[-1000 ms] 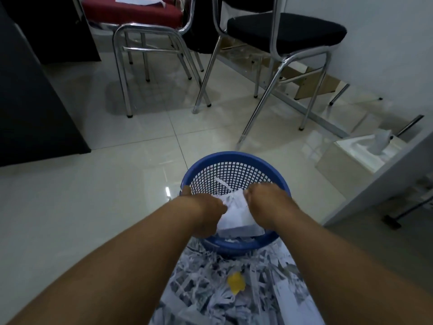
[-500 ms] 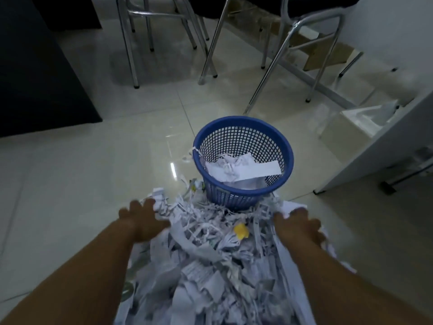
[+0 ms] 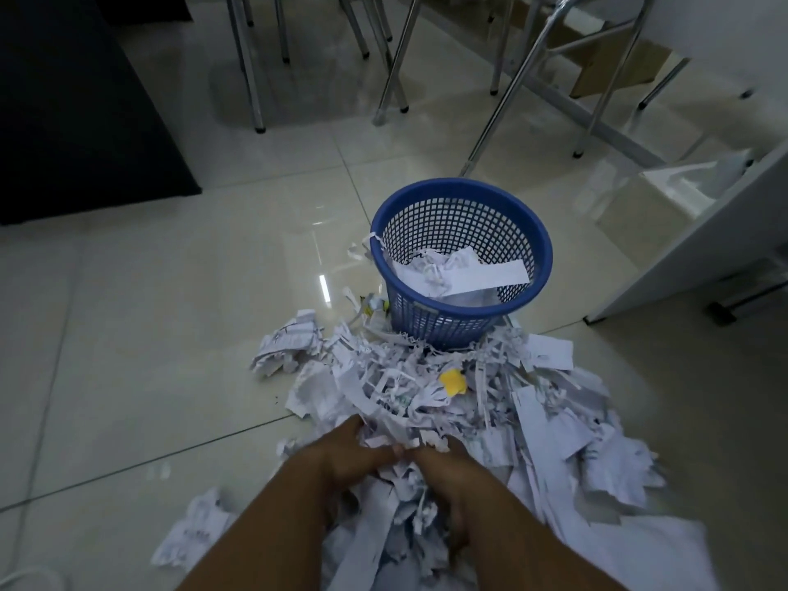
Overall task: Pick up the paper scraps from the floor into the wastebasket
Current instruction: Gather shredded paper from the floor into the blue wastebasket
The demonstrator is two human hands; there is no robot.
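Observation:
A blue mesh wastebasket (image 3: 447, 324) stands on the tiled floor, with white paper lying inside it. A large heap of white paper scraps (image 3: 426, 390) spreads from the basket's base toward me, with one yellow scrap (image 3: 453, 381) on top. My left hand (image 3: 341, 452) and my right hand (image 3: 447, 462) meet fingertip to fingertip in the near part of the heap. Both are closed around a bunch of shredded strips. Paper hides most of the fingers.
Crumpled sheets (image 3: 285, 345) lie loose at the heap's left edge, another (image 3: 192, 535) near my left forearm. Metal chair legs (image 3: 251, 66) stand beyond the basket. A dark cabinet (image 3: 76, 108) is at left, a white furniture panel (image 3: 699, 232) at right.
After dropping paper into the basket, my hands pulled back, spread at the heap's sides, then came together in the near scraps and closed on them. The view tilted down.

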